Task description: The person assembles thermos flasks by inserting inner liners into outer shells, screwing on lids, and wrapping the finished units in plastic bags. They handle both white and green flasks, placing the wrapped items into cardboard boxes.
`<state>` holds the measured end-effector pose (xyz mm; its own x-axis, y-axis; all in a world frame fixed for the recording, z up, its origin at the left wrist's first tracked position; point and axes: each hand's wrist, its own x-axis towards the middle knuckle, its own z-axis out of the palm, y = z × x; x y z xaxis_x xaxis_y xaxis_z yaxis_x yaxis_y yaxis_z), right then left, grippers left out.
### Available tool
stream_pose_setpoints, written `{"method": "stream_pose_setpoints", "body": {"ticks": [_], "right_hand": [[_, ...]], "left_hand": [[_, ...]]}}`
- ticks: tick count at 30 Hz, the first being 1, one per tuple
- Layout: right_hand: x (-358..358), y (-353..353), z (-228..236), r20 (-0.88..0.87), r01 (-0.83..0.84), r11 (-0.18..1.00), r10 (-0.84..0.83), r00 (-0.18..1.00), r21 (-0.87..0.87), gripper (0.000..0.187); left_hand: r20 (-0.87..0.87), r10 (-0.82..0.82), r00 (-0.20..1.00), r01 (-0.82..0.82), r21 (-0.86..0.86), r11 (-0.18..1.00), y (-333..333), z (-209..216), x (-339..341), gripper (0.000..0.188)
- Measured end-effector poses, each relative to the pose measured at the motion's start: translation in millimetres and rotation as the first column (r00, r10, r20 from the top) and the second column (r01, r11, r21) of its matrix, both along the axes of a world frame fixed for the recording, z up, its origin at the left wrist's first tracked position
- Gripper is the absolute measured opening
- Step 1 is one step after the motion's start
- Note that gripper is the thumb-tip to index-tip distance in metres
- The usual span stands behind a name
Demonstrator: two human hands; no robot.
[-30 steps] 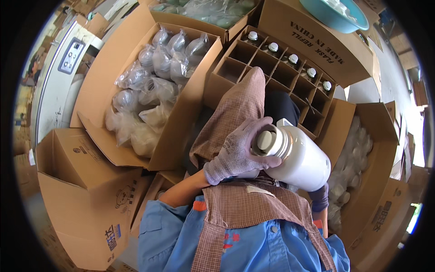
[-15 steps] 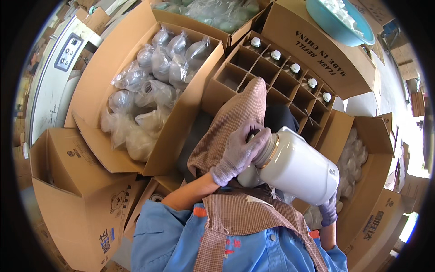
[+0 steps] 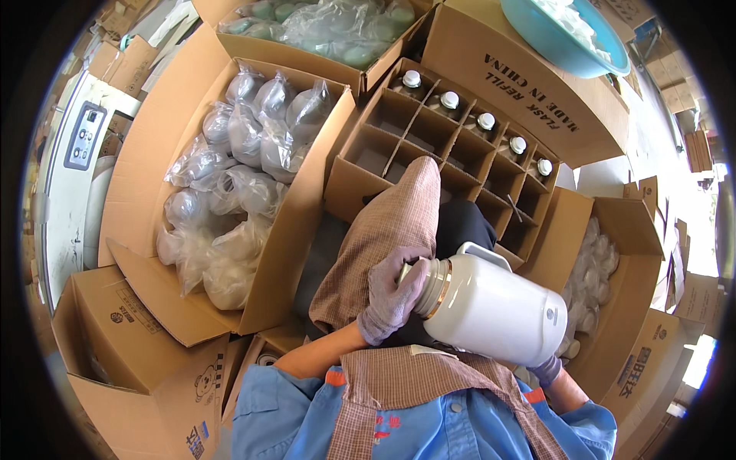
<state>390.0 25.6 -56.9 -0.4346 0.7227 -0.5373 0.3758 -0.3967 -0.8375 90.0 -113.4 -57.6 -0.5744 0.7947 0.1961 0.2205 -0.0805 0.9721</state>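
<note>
A white vacuum flask [image 3: 498,309] with a side handle [image 3: 486,253] lies nearly level above my lap, its neck toward the left. Around the neck [image 3: 435,288] runs a shiny copper-coloured ring. At the neck's open end, my gloved left hand [image 3: 391,297] is closed with curled fingers; the mouth itself is hidden by them. My gloved right hand [image 3: 547,370] holds the base from below, with most of its fingers hidden behind the flask. A brown checked apron [image 3: 383,238] covers my knee under the flask.
Ahead stands a divided carton [image 3: 368,180] with several white-capped bottles [image 3: 485,121] along its far row. An open carton [image 3: 299,253] of bagged rounded pieces is at left, another carton [image 3: 621,284] at right. A blue basin [image 3: 529,34] sits at the far right.
The flask has come lower and closer to my body, turned so its handle shows more. Both hands have moved along with it. My view has shifted slightly.
</note>
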Motion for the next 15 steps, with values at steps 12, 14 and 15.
{"method": "stream_pose_setpoints", "body": {"ticks": [12,14,15], "right_hand": [[29,-41,57,-0.189,0.303,0.931,-0.267,0.945,0.203,0.031],[50,-47,29,-0.392,0.381,0.924,-0.344,0.854,0.019,0.037],[58,-55,16,-0.42,0.434,0.901,-0.404,0.813,-0.028,0.039]], "left_hand": [[0.318,-0.312,0.895,0.366,-0.127,0.922,-12,21,1,0.074],[0.429,-0.449,0.784,0.48,0.038,0.876,-13,18,2,0.095],[0.319,-0.53,0.786,0.575,-0.062,0.815,-14,14,4,0.115]]}}
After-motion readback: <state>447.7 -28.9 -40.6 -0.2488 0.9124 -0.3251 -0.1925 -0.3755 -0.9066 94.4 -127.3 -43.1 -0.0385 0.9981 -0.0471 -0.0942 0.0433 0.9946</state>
